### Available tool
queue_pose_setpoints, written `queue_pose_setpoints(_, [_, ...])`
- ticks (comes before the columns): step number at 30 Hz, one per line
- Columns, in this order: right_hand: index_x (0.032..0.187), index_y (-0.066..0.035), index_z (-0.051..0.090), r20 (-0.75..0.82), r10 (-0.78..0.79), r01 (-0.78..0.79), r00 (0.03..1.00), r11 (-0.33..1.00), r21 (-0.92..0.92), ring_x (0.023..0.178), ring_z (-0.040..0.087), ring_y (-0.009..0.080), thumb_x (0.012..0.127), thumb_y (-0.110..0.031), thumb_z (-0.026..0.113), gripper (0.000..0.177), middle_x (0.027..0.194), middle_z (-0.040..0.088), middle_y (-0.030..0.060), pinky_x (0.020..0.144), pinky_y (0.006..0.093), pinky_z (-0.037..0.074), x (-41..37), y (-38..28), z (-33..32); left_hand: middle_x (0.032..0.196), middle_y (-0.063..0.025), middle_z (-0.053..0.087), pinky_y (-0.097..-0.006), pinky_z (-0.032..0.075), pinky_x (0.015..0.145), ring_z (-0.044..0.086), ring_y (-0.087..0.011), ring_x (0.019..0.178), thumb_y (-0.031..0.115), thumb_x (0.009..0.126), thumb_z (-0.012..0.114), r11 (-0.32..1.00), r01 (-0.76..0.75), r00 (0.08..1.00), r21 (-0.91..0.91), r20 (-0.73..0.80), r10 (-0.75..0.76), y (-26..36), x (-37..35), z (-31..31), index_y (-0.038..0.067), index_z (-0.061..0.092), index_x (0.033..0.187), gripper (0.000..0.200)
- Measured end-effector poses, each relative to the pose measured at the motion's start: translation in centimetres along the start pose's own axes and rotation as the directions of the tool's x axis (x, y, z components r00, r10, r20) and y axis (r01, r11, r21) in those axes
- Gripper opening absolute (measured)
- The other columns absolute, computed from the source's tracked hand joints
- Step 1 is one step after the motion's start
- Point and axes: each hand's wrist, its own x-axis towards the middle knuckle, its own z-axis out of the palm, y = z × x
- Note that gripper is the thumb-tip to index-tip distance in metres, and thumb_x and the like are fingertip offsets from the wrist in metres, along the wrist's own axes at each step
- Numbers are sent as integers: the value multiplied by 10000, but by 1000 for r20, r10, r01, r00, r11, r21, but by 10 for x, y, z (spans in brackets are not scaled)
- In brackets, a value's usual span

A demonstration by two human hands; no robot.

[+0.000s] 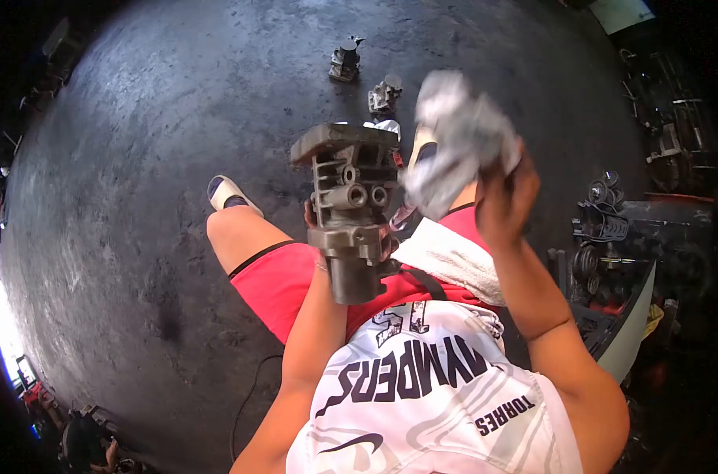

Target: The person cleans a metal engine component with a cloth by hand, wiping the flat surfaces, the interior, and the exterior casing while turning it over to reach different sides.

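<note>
A grey cast-metal valve body [347, 205] with ribs, round ports and a flat top plate is held upright above my lap. My left hand [310, 217] grips it from behind; most of its fingers are hidden by the metal. To the right, my right hand [511, 193] is closed around a crumpled white-grey rag [462, 138], raised beside the valve body and apart from it. Both the rag and the hand are blurred by motion. Across my right thigh lies a white towel [454, 257].
Two more metal parts stand on the dark floor ahead: a taller one [345, 62] and a smaller one [384, 95]. Metal parts [604, 217] and a bin [631, 324] are at the right. A thin cable [244, 395] runs along the floor at my left.
</note>
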Motion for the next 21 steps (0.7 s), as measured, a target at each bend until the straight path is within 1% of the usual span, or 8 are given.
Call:
queue_pose_setpoints(1, [992, 37, 541, -63, -3, 5, 998, 1000, 29, 906, 563, 126, 909, -96, 461, 176, 985, 600, 101, 780, 272, 447, 20, -4, 5, 1028, -201, 557, -502, 495, 576, 594, -336, 677, 667, 690, 526, 994, -5, 988, 105, -151, 21, 0, -3, 13, 77, 414, 1238, 813])
queue_pose_setpoints(3, [998, 25, 552, 198, 39, -30, 979, 998, -48, 764, 536, 118, 895, -215, 518, 262, 908, 578, 44, 680, 243, 424, 46, 4, 14, 1279, -219, 413, -566, 454, 841, 523, -410, 1042, 604, 665, 585, 992, 33, 988, 125, -155, -14, 21, -17, -36, 95, 302, 1346, 896])
queue_pose_setpoints(5, [940, 40, 590, 617, 553, -332, 559, 832, -445, 781, 537, 177, 830, -483, 527, 538, 891, 601, 103, 718, 318, 422, 66, 25, 32, 1279, -209, 425, -526, 435, 901, 512, -374, 1081, 539, 660, 657, 965, 41, 974, 259, -227, 19, 18, -20, -30, 37, 303, 1333, 912])
queue_pose_setpoints(6, [946, 31, 601, 748, 532, -487, 397, 813, -319, 761, 525, 178, 821, -527, 510, 579, 849, 606, 104, 701, 320, 415, 65, 61, 39, 1262, -199, 452, -470, 443, 917, 514, -339, 1093, 470, 637, 722, 929, 96, 978, 358, -208, -21, 17, -17, -14, -10, 304, 1318, 932])
queue_pose_setpoints(10, [976, 29, 613, 849, 486, -506, 207, 796, -333, 799, 544, 182, 817, -494, 540, 552, 871, 621, 112, 720, 317, 420, 76, 53, 48, 1245, -196, 469, -455, 442, 921, 511, -335, 1097, 445, 613, 745, 913, 112, 960, 393, -281, 3, 10, -31, -20, -17, 317, 1310, 939])
queue_pose_setpoints(13, [970, 29, 616, 824, 380, -222, 420, 924, -313, 745, 547, 145, 845, -405, 555, 456, 803, 628, 76, 690, 297, 434, 74, 19, 44, 1233, -186, 482, -450, 439, 922, 513, -329, 1095, 397, 612, 756, 788, 157, 946, 596, -320, 54, 16, -33, -12, -17, 349, 1293, 895])
queue_pose_setpoints(19, [928, 20, 631, 647, 639, -607, 416, 725, -326, 718, 526, 80, 873, -331, 557, 363, 784, 609, 24, 650, 237, 432, 83, 77, -1, 1242, -180, 476, -467, 422, 942, 503, -334, 1107, 375, 602, 759, 885, 98, 952, 456, -302, 50, 17, -32, -17, -8, 331, 1307, 909])
queue_pose_setpoints(21, [985, 22, 615, 413, 507, -595, 756, 796, 110, 818, 566, 107, 864, -326, 575, 371, 878, 622, 49, 717, 227, 447, 69, 74, -13, 1254, -192, 462, -485, 414, 947, 495, -352, 1113, 402, 606, 749, 912, 19, 973, 410, -216, 77, 16, -24, -9, 2, 330, 1312, 913])
